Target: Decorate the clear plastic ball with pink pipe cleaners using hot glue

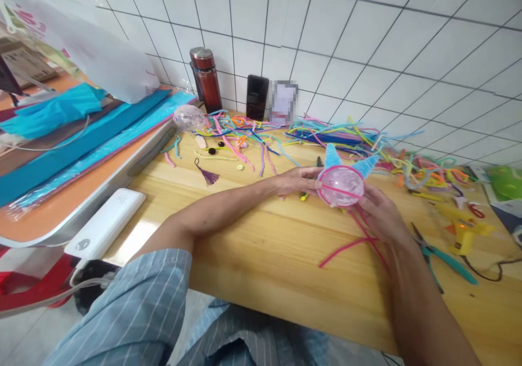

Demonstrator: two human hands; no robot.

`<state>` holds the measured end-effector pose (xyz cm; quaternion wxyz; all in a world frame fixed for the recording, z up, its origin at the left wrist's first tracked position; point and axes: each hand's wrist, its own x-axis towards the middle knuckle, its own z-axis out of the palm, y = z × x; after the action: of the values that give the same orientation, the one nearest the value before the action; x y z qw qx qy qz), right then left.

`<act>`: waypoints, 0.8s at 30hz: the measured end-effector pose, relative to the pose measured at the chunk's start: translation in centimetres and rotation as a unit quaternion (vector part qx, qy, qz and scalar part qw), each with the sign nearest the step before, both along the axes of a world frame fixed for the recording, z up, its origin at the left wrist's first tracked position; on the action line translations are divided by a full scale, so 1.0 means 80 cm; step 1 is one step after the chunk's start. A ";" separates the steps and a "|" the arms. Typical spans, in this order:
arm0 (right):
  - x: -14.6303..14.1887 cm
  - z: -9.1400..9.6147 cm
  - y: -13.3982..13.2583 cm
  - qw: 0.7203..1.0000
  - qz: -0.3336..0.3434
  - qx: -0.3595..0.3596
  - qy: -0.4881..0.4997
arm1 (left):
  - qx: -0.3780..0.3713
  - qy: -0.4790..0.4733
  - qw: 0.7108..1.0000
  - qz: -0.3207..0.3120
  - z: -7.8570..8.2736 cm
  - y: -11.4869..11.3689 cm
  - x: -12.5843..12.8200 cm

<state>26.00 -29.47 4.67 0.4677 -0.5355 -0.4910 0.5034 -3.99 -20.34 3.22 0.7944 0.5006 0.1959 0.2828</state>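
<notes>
White tiles with dark grid lines cover the wall [367, 56] behind a pale wooden table [253, 279], seen from the person's head. Along the wall, from left to right, stand a red flask [210, 86], a dark phone [256, 98] and a screen [282, 104] whose display is blurred out. Colourful fuzzy stems [334, 137] lie heaped before them; a loose clear ball [190, 118] sits at the far left, a purple tassel [207, 174] nearer. On the near left is a white power bank [106, 222]. Just right of the right forearm lie teal-handled pliers [452, 264], with a yellow glue gun [463, 230] beyond. Right of centre, above the table, is a pink-banded ball [342, 180], clear, with two blue cones [332, 156] at its far side. The left hand [297, 182] pinches its left edge, fingers partly curled; the right hand [379, 211] closes loosely on its right edge, some fingertips hidden behind it. Crossed pink stems [345, 250] trail below, partly covered by the right hand. A green object [508, 182] is cut off at the far right.
</notes>
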 end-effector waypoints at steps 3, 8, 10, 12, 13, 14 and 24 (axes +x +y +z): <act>-0.001 0.001 -0.001 1.000 0.001 0.001 0.007 | 0.008 0.001 1.000 0.007 0.000 -0.001 -0.001; -0.005 0.001 -0.005 1.000 0.003 0.001 0.006 | 0.052 0.042 0.998 0.019 -0.001 -0.004 -0.010; -0.007 0.002 -0.006 1.000 0.005 0.005 0.000 | 0.076 0.061 0.995 0.017 -0.002 -0.003 -0.013; -0.008 0.004 -0.007 1.000 0.012 0.006 -0.009 | 0.097 0.058 0.994 0.008 -0.003 -0.001 -0.016; -0.009 0.006 -0.008 1.000 0.017 0.005 -0.011 | 0.102 0.052 0.993 0.000 -0.003 0.000 -0.017; -0.009 0.007 -0.008 1.000 0.021 0.005 -0.012 | 0.104 0.047 0.993 -0.008 -0.003 0.001 -0.018; -0.022 0.010 -0.010 0.996 0.032 0.048 -0.067 | 0.092 -0.017 0.995 0.018 0.001 -0.003 -0.002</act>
<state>24.24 -30.29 5.46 0.4428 -0.5290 -0.5613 0.4572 -4.16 -20.56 3.32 0.7428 0.5633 0.1642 0.3224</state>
